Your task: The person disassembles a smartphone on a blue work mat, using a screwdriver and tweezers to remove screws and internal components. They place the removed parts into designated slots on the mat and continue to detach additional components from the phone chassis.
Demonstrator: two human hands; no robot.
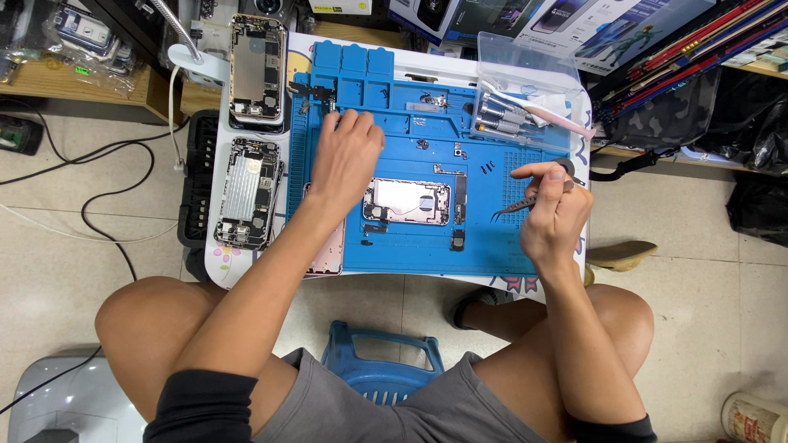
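- Lying on the blue mat (492,238), the opened phone (408,201) is set lengthwise left-right.
- Tweezers (525,204) are pinched by the right hand (554,213), tips pointing left.
- Small parts are touched by the left hand's (345,160) spread fingers.
- Blue-white boxes (591,25) are stacked behind.

Your work mat (410,254) lies on the desk (215,267), right in front of you, over your knees. At the mat's middle sits an opened phone housing (408,201). Your left hand (345,160) rests on the mat's far-left part, fingertips by a small bracket part (312,90). Left of the mat, two more opened phones lie on the desk, one (249,193) nearer you, the other (258,68) behind it. Your right hand (554,213) is over the mat's right edge, tweezers (525,203) in it, tips pointing left. Behind that hand, a clear tray (525,61) holds screwdrivers (501,115). A stool (382,361) stands between your legs on the floor.
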